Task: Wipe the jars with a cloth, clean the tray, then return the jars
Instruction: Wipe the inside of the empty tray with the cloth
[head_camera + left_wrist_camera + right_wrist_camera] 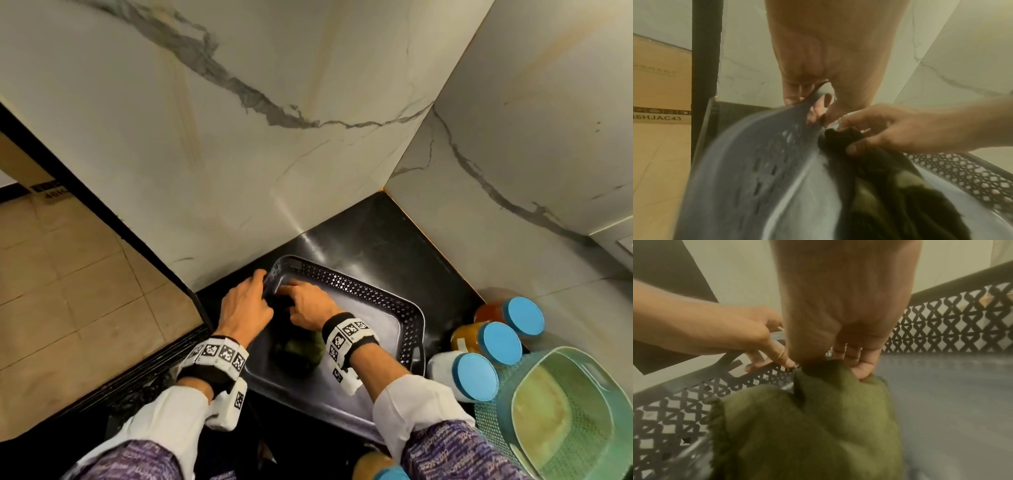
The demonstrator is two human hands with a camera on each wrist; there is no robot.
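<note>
A grey tray with perforated walls lies on the black counter. My left hand grips the handle slot in its far-left end wall, fingers curled through the opening. My right hand is inside the tray, fingers bunched on a green cloth and pushing it into the far-left corner. The rest of the cloth trails under my right wrist. Three jars with blue lids lie on their sides just right of the tray.
A green mesh basket sits at the front right, touching the jars. Another blue-lidded jar shows at the bottom edge. Marble walls close the corner behind and to the right. The counter's left edge drops to a tiled floor.
</note>
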